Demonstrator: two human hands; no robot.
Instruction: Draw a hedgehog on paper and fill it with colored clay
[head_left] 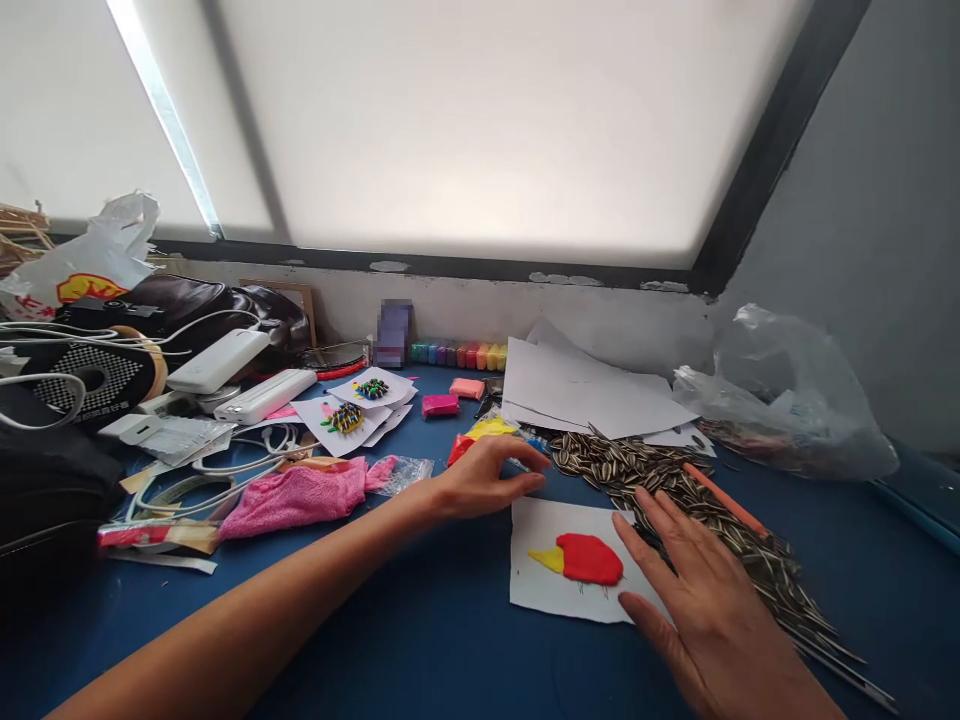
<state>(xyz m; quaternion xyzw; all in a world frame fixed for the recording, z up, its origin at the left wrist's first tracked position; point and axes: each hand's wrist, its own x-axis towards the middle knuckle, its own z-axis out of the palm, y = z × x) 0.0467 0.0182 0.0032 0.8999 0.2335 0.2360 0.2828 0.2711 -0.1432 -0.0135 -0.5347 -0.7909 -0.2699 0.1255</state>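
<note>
A white paper card [532, 585] lies in front of me, bearing a flat red clay shape [592, 558] with a yellow clay piece [547, 559] at its left end. Short pencil lines show beneath the red clay. My left hand [487, 475] hovers near the card's upper left corner, thumb and fingers apart, nothing visible between them. Spread over the card's right edge is my right hand [697, 600], its fingers stretched out beside a heap of striped sunflower seeds [637, 465]. Yellow clay in a wrapper [491, 427] sits just behind my left hand.
White paper sheets [585, 385] and a plastic bag [802, 400] lie behind the seeds. An orange stick [724, 500] rests on the heap. Leftward are a pink cloth [300, 497], decorated cards [345, 425], white power banks [266, 395] and cables. Colourful clay packs [457, 355] line the wall.
</note>
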